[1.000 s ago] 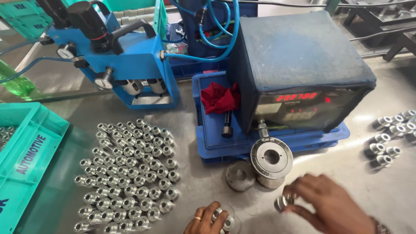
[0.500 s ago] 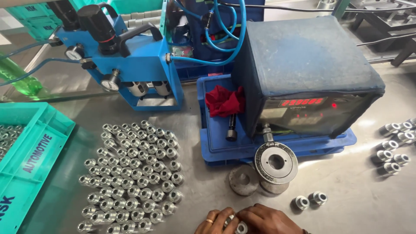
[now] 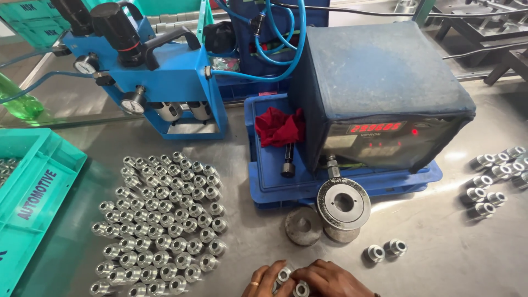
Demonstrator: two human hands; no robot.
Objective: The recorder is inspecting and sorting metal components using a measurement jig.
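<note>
At the bottom edge my left hand (image 3: 264,281) and my right hand (image 3: 333,279) meet, fingers curled around small silver ring-shaped metal parts (image 3: 291,281). Each hand touches at least one part. Just above them stands a round metal gauge ring (image 3: 344,202) on a post, next to a flat grey disc (image 3: 303,225). Two loose silver parts (image 3: 385,250) lie to the right of my right hand. A large array of several similar silver parts (image 3: 159,225) covers the table to the left.
A dark box with a red digital display (image 3: 385,93) sits on a blue tray (image 3: 269,176) holding a red cloth (image 3: 279,126). A blue pneumatic unit with gauges (image 3: 148,71) stands behind. A teal crate (image 3: 30,192) is at left; more silver parts (image 3: 495,176) lie at right.
My right hand left the two parts at the right and moved left to join my left hand at the bottom edge. The view has shifted slightly downward.
</note>
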